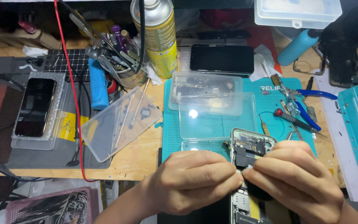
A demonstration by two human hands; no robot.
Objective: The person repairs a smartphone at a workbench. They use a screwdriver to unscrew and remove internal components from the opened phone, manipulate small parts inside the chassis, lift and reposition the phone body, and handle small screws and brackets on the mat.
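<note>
Nearest the camera, the two hands meet over an opened phone point(247, 166) lying lengthwise on the teal mat point(270, 112), its back off so the boards inside face up. The left hand point(191, 182) is closed, fingertips pinched together at the phone's middle; the right hand point(299, 182) is curled the same way, and the two pinches touch. Whatever small part they grip is hidden by the fingers.

Clear lids point(216, 114) sit just beyond on the mat, probably to keep loose parts together. Tweezers and a screwdriver point(297, 120) lie to the right, within easy reach. Farther back on the table point(141, 157) stand a yellow spray can point(158, 37), a cup of tools point(117, 54), and a dark phone point(221, 59).
</note>
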